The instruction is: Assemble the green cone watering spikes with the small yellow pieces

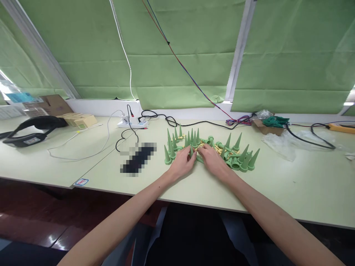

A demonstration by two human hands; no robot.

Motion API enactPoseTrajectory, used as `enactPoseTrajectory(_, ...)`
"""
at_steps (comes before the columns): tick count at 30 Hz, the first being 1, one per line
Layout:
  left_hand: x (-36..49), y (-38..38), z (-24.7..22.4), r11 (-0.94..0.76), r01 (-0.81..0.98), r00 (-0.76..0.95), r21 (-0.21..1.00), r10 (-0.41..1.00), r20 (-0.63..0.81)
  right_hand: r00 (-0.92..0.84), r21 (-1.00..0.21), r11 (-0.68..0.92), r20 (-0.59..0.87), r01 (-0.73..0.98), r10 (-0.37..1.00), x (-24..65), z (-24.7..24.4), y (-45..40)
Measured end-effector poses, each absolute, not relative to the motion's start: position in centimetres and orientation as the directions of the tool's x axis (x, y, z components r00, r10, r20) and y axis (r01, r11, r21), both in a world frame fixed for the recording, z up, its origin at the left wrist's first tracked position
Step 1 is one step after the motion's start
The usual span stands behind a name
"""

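Many green plastic cone-shaped spikes lie and stand on the table in front of me. My left hand is closed around one green spike, its tip pointing up between thumb and fingers. Close beside it, my right hand has its fingers bent and pinched together; what they hold, if anything, is hidden. Small yellow pieces lie among the spikes behind and beside my right hand. Upright spikes stand left of my hands, and another upright group stands to the right, with hollow-ended ones lying between.
A pixelated dark object lies to the left. Farther back are a white power strip, black cables and a black headset. At right sit a small cardboard box and clear plastic bags.
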State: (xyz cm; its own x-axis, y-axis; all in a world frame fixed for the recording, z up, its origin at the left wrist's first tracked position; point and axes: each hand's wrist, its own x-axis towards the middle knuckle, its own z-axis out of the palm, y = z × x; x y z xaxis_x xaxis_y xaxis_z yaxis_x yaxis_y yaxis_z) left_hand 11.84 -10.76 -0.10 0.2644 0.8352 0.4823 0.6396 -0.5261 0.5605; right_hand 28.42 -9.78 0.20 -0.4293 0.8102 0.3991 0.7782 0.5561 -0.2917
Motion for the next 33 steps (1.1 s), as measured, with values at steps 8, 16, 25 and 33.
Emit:
enactPoseTrajectory(8,11.75,-10.68,0.0,-0.525,0.632,0.251,0.57,0.835,0.49,-0.342,-0.456,0.613,0.546,0.645,0.765,28.22,0.3,-9.26)
enactPoseTrajectory(16,11.71,-10.83,0.21,-0.488,0.607,0.229,0.627,0.864,0.449,-0.33,-0.505,0.596,0.521,0.624,0.787,28.09,0.16,-9.15)
enactPoseTrajectory(25,11.63,-10.83,0.0,-0.48,0.65,0.233,0.589,0.864,0.446,-0.401,-0.436,0.591,0.454,0.679,0.795,28.13,0.04,-9.25)
enactPoseTrajectory(33,11.68,-10.78,-0.17,-0.493,0.695,0.256,0.523,0.85,0.461,-0.434,-0.425,0.579,0.393,0.696,0.811,28.23,-0.32,-9.16)
